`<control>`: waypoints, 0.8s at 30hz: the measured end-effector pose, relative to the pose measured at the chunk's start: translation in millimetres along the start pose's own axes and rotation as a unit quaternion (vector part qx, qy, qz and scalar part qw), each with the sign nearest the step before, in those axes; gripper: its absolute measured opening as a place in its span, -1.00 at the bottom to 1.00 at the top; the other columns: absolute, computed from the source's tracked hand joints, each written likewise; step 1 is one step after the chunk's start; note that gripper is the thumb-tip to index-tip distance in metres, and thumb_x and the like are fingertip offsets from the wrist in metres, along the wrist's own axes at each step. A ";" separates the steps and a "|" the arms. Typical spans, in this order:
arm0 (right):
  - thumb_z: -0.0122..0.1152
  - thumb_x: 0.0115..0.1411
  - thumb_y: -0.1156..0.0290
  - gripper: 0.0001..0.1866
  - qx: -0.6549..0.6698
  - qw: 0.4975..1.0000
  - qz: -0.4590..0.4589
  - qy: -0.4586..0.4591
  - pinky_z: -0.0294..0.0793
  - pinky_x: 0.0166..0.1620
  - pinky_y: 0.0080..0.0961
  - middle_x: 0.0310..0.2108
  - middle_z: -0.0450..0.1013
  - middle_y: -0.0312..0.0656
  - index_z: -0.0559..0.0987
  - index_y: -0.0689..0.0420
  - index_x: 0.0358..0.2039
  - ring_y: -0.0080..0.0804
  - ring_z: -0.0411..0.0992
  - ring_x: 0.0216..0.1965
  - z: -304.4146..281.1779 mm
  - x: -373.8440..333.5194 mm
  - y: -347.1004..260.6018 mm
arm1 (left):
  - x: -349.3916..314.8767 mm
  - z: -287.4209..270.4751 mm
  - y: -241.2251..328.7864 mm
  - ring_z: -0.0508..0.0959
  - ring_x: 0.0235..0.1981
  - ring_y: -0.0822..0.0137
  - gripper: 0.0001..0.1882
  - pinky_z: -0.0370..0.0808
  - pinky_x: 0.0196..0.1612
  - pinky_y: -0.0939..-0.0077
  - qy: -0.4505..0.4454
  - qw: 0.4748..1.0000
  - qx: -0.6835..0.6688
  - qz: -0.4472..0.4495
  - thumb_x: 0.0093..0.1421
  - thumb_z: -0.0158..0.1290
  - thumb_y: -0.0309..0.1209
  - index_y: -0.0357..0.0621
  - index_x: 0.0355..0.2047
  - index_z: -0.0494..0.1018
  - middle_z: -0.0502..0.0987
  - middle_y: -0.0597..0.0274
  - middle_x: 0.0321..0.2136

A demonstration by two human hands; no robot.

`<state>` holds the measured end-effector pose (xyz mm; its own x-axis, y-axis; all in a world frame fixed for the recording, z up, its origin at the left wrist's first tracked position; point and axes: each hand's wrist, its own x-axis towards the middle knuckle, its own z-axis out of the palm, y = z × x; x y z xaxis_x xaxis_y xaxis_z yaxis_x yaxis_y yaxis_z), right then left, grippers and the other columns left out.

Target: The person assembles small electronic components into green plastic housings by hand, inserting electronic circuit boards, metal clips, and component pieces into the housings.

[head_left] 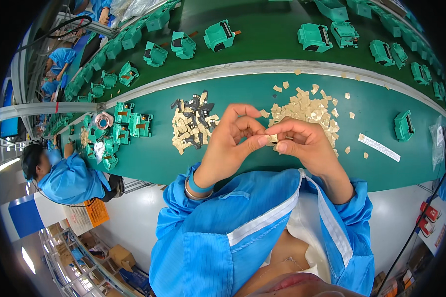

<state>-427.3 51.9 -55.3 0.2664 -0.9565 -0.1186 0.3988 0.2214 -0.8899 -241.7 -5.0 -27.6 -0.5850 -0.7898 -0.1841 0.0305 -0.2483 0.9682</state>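
Observation:
My left hand point(235, 141) and my right hand point(305, 142) meet above the near edge of the green table. Both are closed, thumb against fingers, on one small tan piece point(273, 139) with a dark part at its lower edge; fingertips cover most of it. Just beyond my right hand spreads a heap of flat tan pieces point(302, 106), some scattered loose around it. A mixed pile of tan pieces and black parts point(193, 123) lies left of my left hand.
Green plastic housings point(141, 124) are grouped at the table's left, and a single housing point(404, 125) stands at the right near a white printed strip point(379, 147). Beyond a metal rail point(243, 63), a belt point(262, 29) carries more housings. A co-worker point(69, 173) sits at the left.

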 end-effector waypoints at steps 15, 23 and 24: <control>0.23 0.08 0.56 -0.90 0.020 0.996 0.020 0.085 0.43 -0.36 -0.68 -0.50 0.47 -0.26 0.54 0.29 -0.37 -0.64 0.40 -0.45 1.6 -10.2 -2.7 | 0.3 12.1 -5.3 0.49 -0.39 0.24 -0.73 0.45 -0.39 0.48 0.043 0.797 0.485 0.356 -0.05 0.15 -0.63 -0.25 -0.27 0.52 0.47 0.10 -0.39; 0.27 -0.06 0.63 -0.80 -0.364 0.857 -0.336 0.141 0.37 -0.43 -0.56 -0.48 0.44 -0.15 0.57 0.25 -0.35 -0.37 0.41 -0.46 -0.2 -8.0 -5.8 | 0.5 23.4 -8.5 0.48 -0.49 0.22 -0.78 0.44 -0.46 0.47 0.043 0.818 0.433 0.377 -0.08 0.15 -0.65 -0.33 -0.35 0.51 0.50 0.11 -0.47; 0.27 -0.06 0.63 -0.80 -0.364 0.858 -0.334 0.140 0.37 -0.43 -0.56 -0.48 0.44 -0.15 0.57 0.25 -0.35 -0.37 0.41 -0.46 1.6 -8.0 -7.0 | 0.6 24.6 -8.5 0.48 -0.50 0.22 -0.79 0.43 -0.47 0.47 0.041 0.825 0.421 0.375 -0.08 0.15 -0.65 -0.33 -0.36 0.51 0.50 0.11 -0.48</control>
<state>-430.9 58.3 -47.5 -0.0706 -0.8543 0.5149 -0.3006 -0.4740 -0.8276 -262.2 10.5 -31.7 -0.5993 -0.5885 0.5426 -0.2352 0.7774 0.5834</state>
